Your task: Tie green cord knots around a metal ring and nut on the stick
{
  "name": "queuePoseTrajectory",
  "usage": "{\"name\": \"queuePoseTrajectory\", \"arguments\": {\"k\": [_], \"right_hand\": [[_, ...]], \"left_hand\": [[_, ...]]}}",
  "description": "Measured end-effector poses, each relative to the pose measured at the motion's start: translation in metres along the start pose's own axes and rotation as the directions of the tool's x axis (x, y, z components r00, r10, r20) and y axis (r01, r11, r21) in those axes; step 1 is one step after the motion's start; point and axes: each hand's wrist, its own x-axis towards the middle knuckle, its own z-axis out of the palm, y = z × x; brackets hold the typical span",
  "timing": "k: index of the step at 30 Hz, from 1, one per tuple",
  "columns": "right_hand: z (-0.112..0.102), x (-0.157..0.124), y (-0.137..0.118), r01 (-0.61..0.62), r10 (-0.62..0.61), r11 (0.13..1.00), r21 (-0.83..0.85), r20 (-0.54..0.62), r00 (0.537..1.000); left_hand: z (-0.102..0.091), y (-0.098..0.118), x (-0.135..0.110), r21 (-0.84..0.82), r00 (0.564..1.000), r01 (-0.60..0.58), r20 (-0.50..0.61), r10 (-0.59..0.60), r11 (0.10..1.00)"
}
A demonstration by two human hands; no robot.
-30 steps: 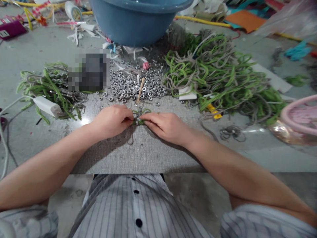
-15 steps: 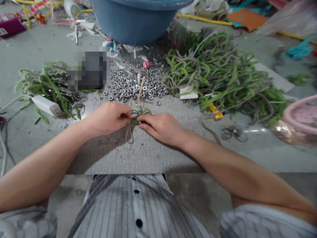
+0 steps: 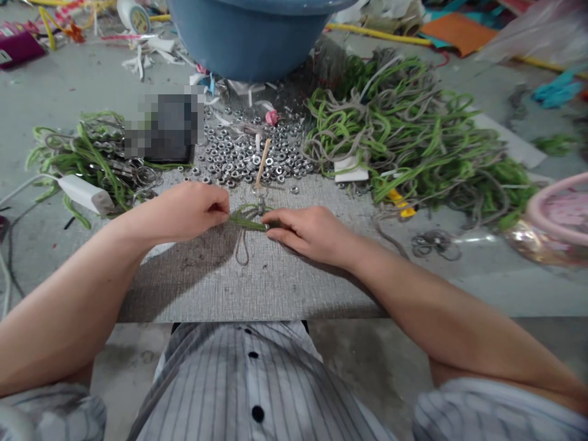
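A green and grey cord [image 3: 248, 223] stretches between my two hands, just above the mat at the front of the table. My left hand [image 3: 197, 208] is closed and pinches the cord's green strands at their left end. Thumb and fingers of my right hand [image 3: 310, 229] pinch a small shiny metal nut [image 3: 267, 227] around the strands. A grey loop of the cord hangs down toward me between the hands. Just beyond, a thin wooden stick [image 3: 263, 162] stands upright, with a metal piece [image 3: 261, 205] on the cord near its foot.
Many loose metal nuts [image 3: 239, 153] lie spread beyond my hands, under a blue basin [image 3: 248, 43]. To the right is a large heap of green and grey cords [image 3: 413, 128]. A smaller cord bundle [image 3: 92, 147] lies left, beside a white adapter [image 3: 86, 195] and a dark phone-like object [image 3: 169, 131].
My left hand has moved left and my right hand slightly right, so the gap between them is wider. More of the green strands now show, drawn taut between the hands.
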Motion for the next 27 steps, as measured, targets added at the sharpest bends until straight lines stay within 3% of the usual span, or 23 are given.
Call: {"name": "queuePoseTrajectory", "arguments": {"k": [6, 15, 22, 23, 27], "right_hand": [[-0.019, -0.004, 0.008, -0.052, 0.062, 0.981, 0.187, -0.049, 0.997], [-0.024, -0.003, 0.017, -0.111, 0.11, 0.991, 0.074, 0.017, 0.994], [-0.027, -0.003, 0.02, -0.119, 0.119, 0.993, 0.014, -0.006, 0.993], [-0.026, -0.002, 0.021, -0.119, 0.119, 0.993, 0.007, -0.007, 0.993], [-0.021, -0.002, 0.022, -0.125, 0.124, 0.991, -0.048, -0.023, 0.992]], "left_hand": [[0.005, -0.005, 0.003, 0.108, 0.999, 0.015, 0.035, -0.019, 0.994], [0.005, -0.004, 0.003, 0.228, 0.997, 0.039, 0.062, -0.055, 0.973], [0.003, 0.003, -0.003, 0.331, 0.995, 0.065, 0.055, -0.088, 0.942], [0.003, 0.003, -0.004, 0.346, 0.999, 0.026, 0.024, -0.037, 0.938], [0.007, 0.0, -0.003, 0.413, 0.995, 0.075, 0.027, -0.095, 0.908]]}}
